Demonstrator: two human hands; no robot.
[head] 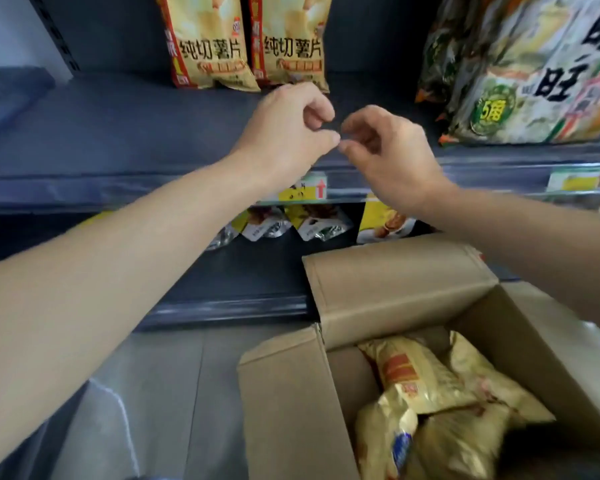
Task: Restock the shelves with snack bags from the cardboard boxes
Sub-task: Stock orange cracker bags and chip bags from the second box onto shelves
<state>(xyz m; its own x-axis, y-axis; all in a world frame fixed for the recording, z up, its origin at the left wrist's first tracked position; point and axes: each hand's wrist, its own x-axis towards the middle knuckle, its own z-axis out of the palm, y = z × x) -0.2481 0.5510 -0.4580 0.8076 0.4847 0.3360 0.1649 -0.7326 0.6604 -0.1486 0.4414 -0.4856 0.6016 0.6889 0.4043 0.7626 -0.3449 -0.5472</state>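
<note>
Golden chip bags [207, 39] upright, label-forward

Upper shelf [118, 133]: dark grey, two chip bags [246, 43] upright at top centre, big green bags [534, 71] upper right.
Lower shelf [243, 271]: small pouches [291, 223] mid-frame.
Floor [174, 393]: open cardboard box [395, 289], lower right.

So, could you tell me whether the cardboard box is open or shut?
Open. The cardboard box has its flaps folded up and outward, and yellow snack bags lie loose inside it.
</note>
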